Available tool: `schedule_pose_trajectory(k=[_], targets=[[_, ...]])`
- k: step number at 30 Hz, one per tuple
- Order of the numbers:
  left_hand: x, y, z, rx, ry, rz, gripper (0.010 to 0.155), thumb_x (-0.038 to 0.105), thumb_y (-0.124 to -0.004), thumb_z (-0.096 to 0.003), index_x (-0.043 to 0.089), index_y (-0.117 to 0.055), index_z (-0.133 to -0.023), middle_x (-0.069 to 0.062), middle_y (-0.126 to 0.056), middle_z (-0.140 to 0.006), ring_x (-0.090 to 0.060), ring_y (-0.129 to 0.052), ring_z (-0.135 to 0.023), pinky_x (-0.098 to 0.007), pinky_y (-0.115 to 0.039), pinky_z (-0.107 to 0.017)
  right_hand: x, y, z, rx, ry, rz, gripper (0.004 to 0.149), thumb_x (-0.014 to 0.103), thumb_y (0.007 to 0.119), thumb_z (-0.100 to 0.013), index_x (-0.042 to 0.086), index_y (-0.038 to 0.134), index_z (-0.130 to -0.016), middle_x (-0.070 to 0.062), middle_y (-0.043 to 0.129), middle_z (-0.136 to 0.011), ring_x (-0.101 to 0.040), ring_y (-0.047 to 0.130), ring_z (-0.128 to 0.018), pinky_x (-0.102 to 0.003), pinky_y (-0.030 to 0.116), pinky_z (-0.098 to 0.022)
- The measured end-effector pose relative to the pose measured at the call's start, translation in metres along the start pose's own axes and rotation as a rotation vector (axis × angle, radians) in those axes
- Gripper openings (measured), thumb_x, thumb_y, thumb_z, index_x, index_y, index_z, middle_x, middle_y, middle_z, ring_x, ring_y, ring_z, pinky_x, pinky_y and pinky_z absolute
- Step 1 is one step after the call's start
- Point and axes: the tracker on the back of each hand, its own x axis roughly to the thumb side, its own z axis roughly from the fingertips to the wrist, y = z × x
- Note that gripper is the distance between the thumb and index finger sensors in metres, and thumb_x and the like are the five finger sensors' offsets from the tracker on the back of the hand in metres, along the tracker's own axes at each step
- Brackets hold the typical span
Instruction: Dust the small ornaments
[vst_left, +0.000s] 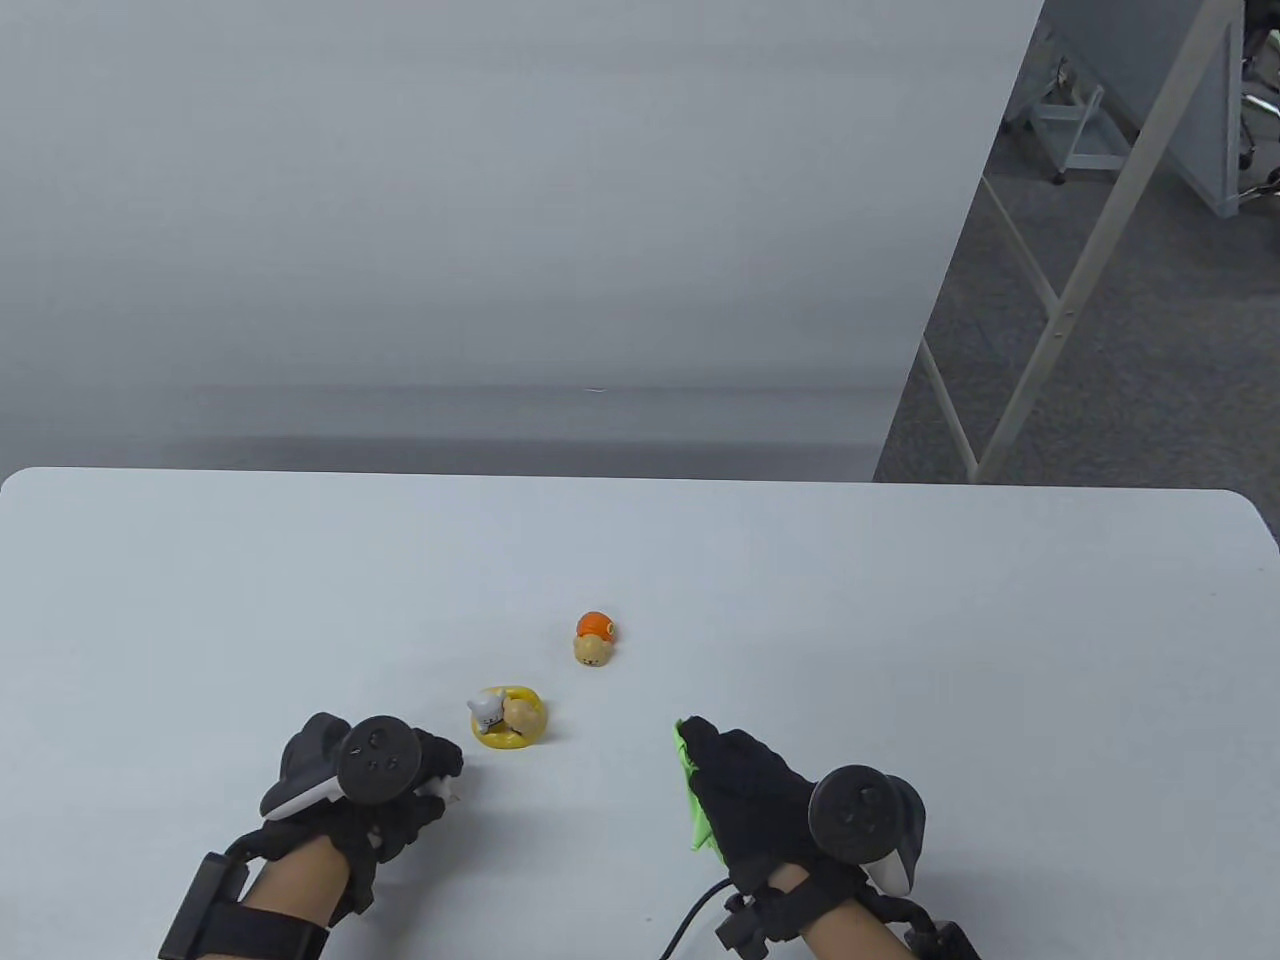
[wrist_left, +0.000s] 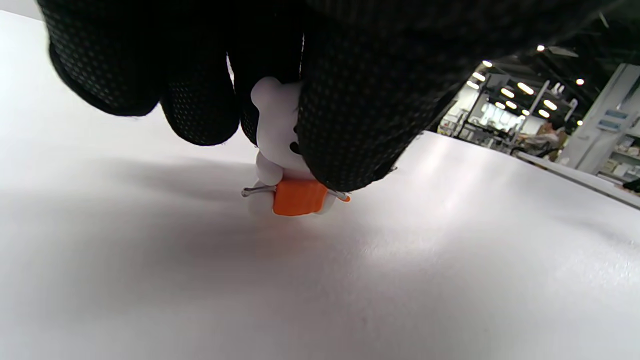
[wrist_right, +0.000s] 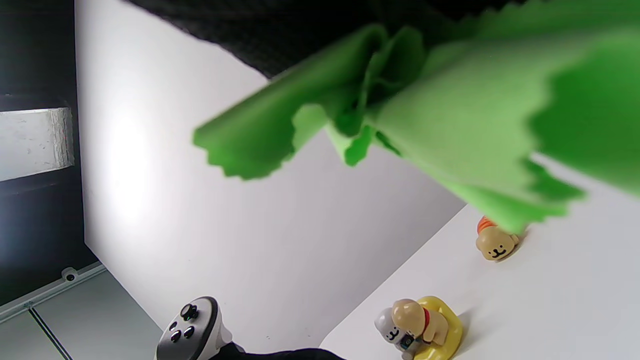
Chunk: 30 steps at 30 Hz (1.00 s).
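My left hand (vst_left: 435, 775) grips a small white figurine with an orange piece (wrist_left: 285, 165) and holds it against the white table (vst_left: 900, 650); in the table view only a white bit of it shows under the fingers. My right hand (vst_left: 735, 775) holds a green cloth (vst_left: 692, 795), which hangs crumpled across the right wrist view (wrist_right: 450, 115). A yellow ornament with a tan dog and a grey cat (vst_left: 508, 716) sits between the hands, also in the right wrist view (wrist_right: 420, 327). A tan and orange ornament (vst_left: 594, 639) lies farther back (wrist_right: 495, 241).
The table's far edge (vst_left: 600, 478) runs in front of a plain grey wall. The table's right corner (vst_left: 1255, 520) is rounded, with metal frames and floor beyond it.
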Motion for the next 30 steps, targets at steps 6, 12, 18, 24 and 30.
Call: schedule_pose_trajectory(k=[6, 12, 18, 24, 30], targets=[[0.000, -0.002, 0.001, -0.009, -0.005, -0.004, 0.057, 0.026, -0.102, -0.0428, 0.011, -0.084, -0.095, -0.017, -0.090, -0.095, -0.052, -0.096, -0.081, -0.071, -0.081, -0.054, 0.000, 0.000, 0.000, 0.003, 0.000, 0.009, 0.044, 0.013, 0.082, -0.054, -0.002, 0.076, -0.094, -0.038, 0.089, -0.075, -0.050, 0.095, -0.052, -0.074, 0.079, -0.046], [-0.001, 0.007, 0.002, 0.000, -0.006, 0.017, 0.072, 0.034, -0.103, -0.0424, 0.010, -0.075, -0.103, -0.023, -0.078, -0.104, -0.058, -0.086, -0.088, -0.074, -0.077, -0.056, 0.000, -0.001, 0.000, -0.004, -0.001, 0.002, 0.044, 0.013, 0.082, -0.054, -0.002, 0.076, -0.094, -0.038, 0.089, -0.075, -0.050, 0.095, -0.052, -0.074, 0.078, -0.046], [0.001, 0.053, -0.005, 0.110, 0.019, -0.007, 0.070, 0.035, -0.101, -0.0446, 0.010, -0.074, -0.105, -0.026, -0.071, -0.108, -0.059, -0.082, -0.091, -0.073, -0.076, -0.057, 0.000, -0.003, 0.001, -0.015, -0.006, -0.001, 0.044, 0.013, 0.082, -0.054, -0.002, 0.076, -0.094, -0.038, 0.089, -0.075, -0.050, 0.094, -0.052, -0.074, 0.078, -0.046], [0.009, 0.093, -0.038, 0.060, 0.068, 0.054, 0.074, 0.035, -0.101, -0.0458, 0.010, -0.069, -0.108, -0.025, -0.068, -0.111, -0.060, -0.075, -0.096, -0.074, -0.071, -0.061, 0.000, -0.008, 0.002, -0.031, -0.005, -0.008, 0.044, 0.013, 0.082, -0.054, -0.002, 0.076, -0.095, -0.038, 0.089, -0.075, -0.050, 0.094, -0.052, -0.074, 0.078, -0.046], [0.020, 0.086, -0.075, -0.073, 0.109, 0.024, 0.077, 0.034, -0.101, -0.0455, 0.012, -0.066, -0.110, -0.025, -0.064, -0.114, -0.061, -0.070, -0.099, -0.075, -0.069, -0.063, -0.003, -0.013, 0.001, -0.043, 0.001, -0.010, 0.044, 0.013, 0.082, -0.054, -0.002, 0.076, -0.095, -0.038, 0.089, -0.075, -0.050, 0.094, -0.052, -0.074, 0.078, -0.046]])
